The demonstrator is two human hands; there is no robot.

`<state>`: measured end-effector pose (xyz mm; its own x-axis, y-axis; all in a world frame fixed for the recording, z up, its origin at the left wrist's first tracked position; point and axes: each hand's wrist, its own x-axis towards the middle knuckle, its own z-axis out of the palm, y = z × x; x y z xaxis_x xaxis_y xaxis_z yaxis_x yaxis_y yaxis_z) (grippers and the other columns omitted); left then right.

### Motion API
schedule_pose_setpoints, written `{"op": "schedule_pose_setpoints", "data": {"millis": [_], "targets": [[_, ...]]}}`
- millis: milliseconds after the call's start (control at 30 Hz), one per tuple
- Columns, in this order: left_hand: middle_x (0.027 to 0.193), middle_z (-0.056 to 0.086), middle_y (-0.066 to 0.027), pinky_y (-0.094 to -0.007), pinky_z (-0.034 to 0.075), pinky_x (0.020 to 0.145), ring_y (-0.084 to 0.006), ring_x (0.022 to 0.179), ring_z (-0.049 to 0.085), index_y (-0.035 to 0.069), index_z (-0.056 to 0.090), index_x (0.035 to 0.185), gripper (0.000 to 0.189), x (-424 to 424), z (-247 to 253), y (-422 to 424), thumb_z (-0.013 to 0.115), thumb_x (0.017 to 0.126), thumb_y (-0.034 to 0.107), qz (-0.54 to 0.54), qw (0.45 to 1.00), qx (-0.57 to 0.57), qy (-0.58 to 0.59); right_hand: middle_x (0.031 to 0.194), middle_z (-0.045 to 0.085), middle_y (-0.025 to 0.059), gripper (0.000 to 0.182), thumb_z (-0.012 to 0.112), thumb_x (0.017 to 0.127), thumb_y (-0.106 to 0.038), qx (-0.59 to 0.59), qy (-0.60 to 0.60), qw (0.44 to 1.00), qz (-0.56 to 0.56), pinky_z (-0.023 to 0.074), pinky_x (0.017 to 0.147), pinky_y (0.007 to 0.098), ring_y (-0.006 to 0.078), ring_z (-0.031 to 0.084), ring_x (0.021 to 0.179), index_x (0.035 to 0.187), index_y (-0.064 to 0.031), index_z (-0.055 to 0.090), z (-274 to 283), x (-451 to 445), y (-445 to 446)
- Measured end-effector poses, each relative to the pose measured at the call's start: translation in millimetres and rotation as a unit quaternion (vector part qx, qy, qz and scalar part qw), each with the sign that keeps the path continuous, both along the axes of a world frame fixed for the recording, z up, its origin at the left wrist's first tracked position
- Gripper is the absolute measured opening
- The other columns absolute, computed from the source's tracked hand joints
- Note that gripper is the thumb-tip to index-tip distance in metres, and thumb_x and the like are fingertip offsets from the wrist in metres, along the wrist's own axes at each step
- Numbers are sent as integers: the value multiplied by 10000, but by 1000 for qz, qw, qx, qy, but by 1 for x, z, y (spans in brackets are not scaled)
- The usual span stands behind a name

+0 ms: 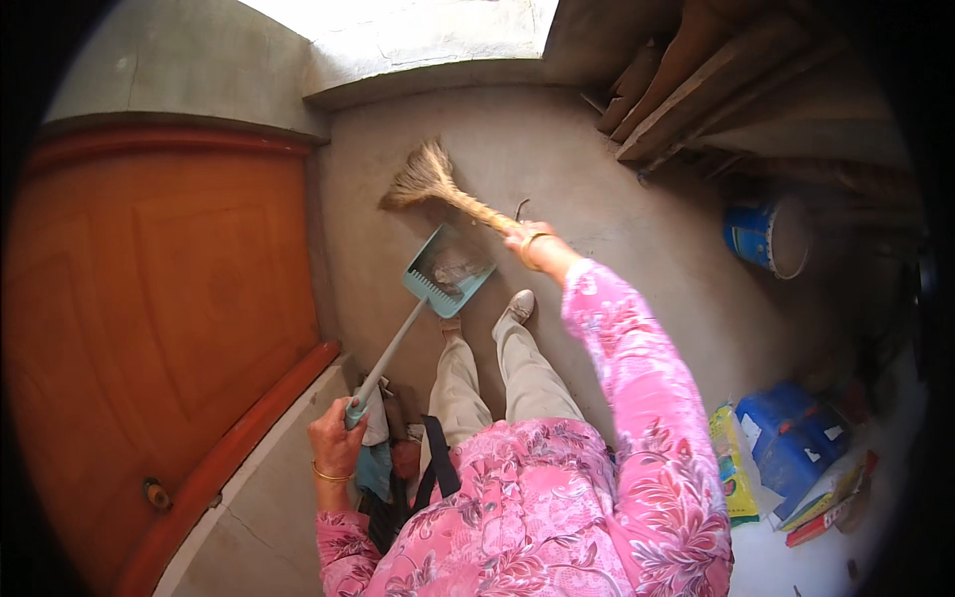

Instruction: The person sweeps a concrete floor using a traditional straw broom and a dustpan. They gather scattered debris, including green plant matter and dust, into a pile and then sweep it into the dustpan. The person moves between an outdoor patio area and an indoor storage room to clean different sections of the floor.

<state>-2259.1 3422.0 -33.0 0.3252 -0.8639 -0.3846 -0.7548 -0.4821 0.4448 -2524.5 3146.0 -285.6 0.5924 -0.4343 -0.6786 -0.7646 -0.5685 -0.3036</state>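
My left hand (337,440) grips the handle end of a long-handled light teal dustpan (453,298). Its pan rests on the concrete floor (634,246) just ahead of my feet, with grey dust and debris inside and a toothed comb along its rear edge. Out in front, my right hand (536,242) is closed around the bound handle of a straw broom (421,179). The fanned bristles lie beyond the dustpan's front edge, apart from it. A thin curved twig or scrap (522,207) shows beside the broom handle.
An orange wooden door (224,261) stands on the left. Wooden boards (709,89) lean at the upper right, above a blue bucket (753,235). Blue plastic containers (791,440) and a yellow bag (731,463) sit at the lower right. Assorted bags (377,470) lie by my left side.
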Motion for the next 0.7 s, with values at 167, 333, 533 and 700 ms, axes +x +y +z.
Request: {"op": "schedule_pose_setpoints", "data": {"millis": [167, 333, 533, 700], "targets": [[713, 595, -136, -354, 458, 537, -314, 639, 590, 82, 579, 857, 244, -7, -2, 15, 704, 649, 108, -20, 1000, -2, 4, 1109, 536, 156, 332, 325, 869, -277, 8, 152, 988, -9, 469, 804, 435, 321, 559, 968, 1124, -176, 513, 61, -143, -5], [656, 585, -135, -322, 450, 511, -269, 576, 593, 64, 585, 850, 224, -4, 9, 42, 707, 664, 86, -51, 999, -15, 6, 864, 573, 233, 315, 459, 799, -107, -12, 149, 989, -18, 482, 693, 436, 367, 590, 801, 1106, -38, 459, 153, -219, 39], [663, 564, -125, -381, 430, 501, -314, 606, 567, 86, 555, 811, 196, -1, 0, 53, 676, 672, 151, -38, 998, -27, 41, 919, 563, 244, 508, 480, 737, -26, -8, 110, 993, -41, 481, 708, 431, 377, 587, 829, 1233, -42, 368, 178, -199, 73], [697, 573, -123, -390, 432, 500, -320, 628, 570, 84, 540, 824, 214, 7, -7, 56, 672, 669, 148, -64, 998, 6, 17, 895, 569, 248, 329, 468, 766, -45, -31, -37, 998, -29, 474, 701, 431, 369, 581, 837, 1095, -25, 477, 87, -76, 31]]}}
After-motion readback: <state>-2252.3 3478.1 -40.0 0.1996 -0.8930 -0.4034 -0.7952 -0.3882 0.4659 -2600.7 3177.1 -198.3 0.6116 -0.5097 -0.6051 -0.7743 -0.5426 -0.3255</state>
